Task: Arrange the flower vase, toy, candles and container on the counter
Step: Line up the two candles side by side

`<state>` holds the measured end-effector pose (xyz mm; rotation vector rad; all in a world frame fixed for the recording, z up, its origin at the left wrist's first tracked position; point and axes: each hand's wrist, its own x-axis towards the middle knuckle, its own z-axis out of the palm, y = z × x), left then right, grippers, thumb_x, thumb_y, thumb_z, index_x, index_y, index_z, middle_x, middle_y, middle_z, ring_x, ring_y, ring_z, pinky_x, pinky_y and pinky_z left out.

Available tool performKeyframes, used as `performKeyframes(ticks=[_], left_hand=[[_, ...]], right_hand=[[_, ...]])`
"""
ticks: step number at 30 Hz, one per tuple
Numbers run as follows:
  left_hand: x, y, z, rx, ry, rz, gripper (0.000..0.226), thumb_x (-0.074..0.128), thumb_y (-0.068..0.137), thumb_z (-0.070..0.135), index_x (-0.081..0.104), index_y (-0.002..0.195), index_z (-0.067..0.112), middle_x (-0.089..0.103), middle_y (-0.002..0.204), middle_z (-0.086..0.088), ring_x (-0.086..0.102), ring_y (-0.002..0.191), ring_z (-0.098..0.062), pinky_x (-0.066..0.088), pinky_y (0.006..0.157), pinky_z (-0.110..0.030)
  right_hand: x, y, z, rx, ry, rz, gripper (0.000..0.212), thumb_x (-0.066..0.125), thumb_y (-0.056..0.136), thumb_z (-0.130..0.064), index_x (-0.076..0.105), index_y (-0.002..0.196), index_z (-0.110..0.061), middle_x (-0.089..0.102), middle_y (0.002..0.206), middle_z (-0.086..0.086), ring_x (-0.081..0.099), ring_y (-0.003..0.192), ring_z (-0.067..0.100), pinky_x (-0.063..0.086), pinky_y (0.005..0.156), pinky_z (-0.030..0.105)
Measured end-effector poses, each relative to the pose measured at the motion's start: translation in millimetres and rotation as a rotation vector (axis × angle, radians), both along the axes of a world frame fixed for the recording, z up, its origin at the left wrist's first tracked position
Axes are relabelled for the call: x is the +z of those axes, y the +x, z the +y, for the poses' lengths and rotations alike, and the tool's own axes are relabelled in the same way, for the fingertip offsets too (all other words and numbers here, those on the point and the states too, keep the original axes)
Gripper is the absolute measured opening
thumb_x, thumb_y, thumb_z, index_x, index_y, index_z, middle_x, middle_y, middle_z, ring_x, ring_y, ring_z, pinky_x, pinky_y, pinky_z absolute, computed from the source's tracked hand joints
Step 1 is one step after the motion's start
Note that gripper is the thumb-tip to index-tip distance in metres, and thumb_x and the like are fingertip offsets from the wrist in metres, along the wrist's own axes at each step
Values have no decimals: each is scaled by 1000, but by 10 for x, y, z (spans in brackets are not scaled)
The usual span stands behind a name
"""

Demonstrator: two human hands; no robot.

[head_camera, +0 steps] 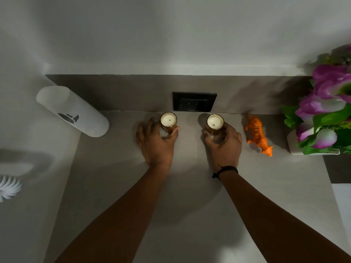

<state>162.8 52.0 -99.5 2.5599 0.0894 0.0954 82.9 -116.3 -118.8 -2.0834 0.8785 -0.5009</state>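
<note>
Two small candles in amber glass jars stand near the back of the grey counter [190, 196]. My left hand [155, 143] is wrapped around the left candle [168, 120]. My right hand [224, 144] grips the right candle [214, 122]. An orange toy tiger [257, 134] stands to the right of the right candle. Further right, a white vase [293, 144] holds purple flowers [326, 103] with green leaves. A tall white cylindrical container [71, 111] with a dark mark on it stands at the back left corner.
A black wall socket [194, 101] sits on the backsplash behind the candles. A white ribbed object [8, 187] lies at the far left edge. A dark strip [338, 168] borders the counter at the right, below the vase.
</note>
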Motion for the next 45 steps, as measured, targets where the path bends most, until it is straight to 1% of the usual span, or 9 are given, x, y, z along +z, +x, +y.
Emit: performKeyframes(ticks=[8, 14, 18, 21, 26, 31, 36, 40, 45], left_hand=[[64, -346, 63, -10, 95, 80, 135, 65, 78, 91, 28, 168, -2, 29, 176, -26, 21, 167, -40, 22, 136, -52], [-97, -1029, 280, -465, 346, 8, 102, 25, 103, 81, 4, 175, 12, 6, 184, -15, 0, 171, -31, 8, 139, -52], [-178, -1001, 283, -711, 426, -70, 87, 19, 108, 71, 3, 176, 20, 6, 185, -11, 0, 172, -30, 13, 138, -58], [-195, -983, 273, -721, 428, -77, 86, 17, 107, 70, 4, 176, 21, 8, 185, -11, 2, 172, -30, 12, 138, -58], [-180, -985, 273, -718, 431, -71, 86, 27, 107, 67, 10, 176, 19, 11, 184, -11, 5, 172, -31, 12, 138, -58], [-175, -992, 281, -724, 435, -49, 87, 29, 106, 67, 7, 176, 20, 8, 185, -10, 2, 172, -30, 10, 139, -56], [-183, -983, 287, -726, 428, -46, 87, 28, 107, 68, 7, 176, 21, 9, 185, -10, 2, 172, -29, 9, 139, -56], [-195, -976, 301, -729, 434, -52, 86, 21, 106, 71, 6, 176, 22, 8, 185, -10, 2, 172, -29, 7, 139, -54], [-248, -971, 304, -727, 433, -75, 86, 21, 106, 71, 6, 176, 22, 9, 185, -10, 3, 172, -29, 3, 139, -51]], right_hand=[[25, -105, -9, 42, 32, 33, 89, 85, 81, -57, 48, 154, -21, 58, 149, 4, 47, 137, 23, 41, 112, 34], [126, -1115, 97, -212, 105, -178, 51, 86, 86, -45, 50, 121, -57, 58, 124, -1, 63, 108, 20, 60, 91, 47], [205, -1247, -97, -428, 159, -285, 67, 87, 85, -36, 49, 139, -29, 58, 115, -3, 62, 92, 8, 57, 84, 20], [220, -1015, -270, -428, 201, -298, 68, 88, 88, -26, 53, 144, -11, 64, 119, 4, 67, 101, 17, 56, 91, 25], [179, -808, -374, -466, 193, -324, 26, 81, 92, -33, 68, 113, -24, 76, 109, 4, 73, 98, 19, 61, 92, 35], [150, -741, -393, -483, 178, -348, 23, 83, 91, -29, 68, 107, -24, 74, 102, 1, 72, 93, 17, 61, 88, 27], [197, -809, -382, -465, 184, -323, 56, 90, 84, -34, 63, 127, -12, 64, 107, -9, 64, 90, -1, 56, 84, 16], [208, -1123, -523, -594, 230, -424, 78, 93, 80, -27, 49, 140, -5, 57, 116, -1, 61, 85, 16, 57, 81, 31], [300, -1227, -1034, -653, 175, -342, 106, 96, 75, -33, 39, 159, -4, 49, 146, 11, 58, 129, 27, 56, 101, 27]])
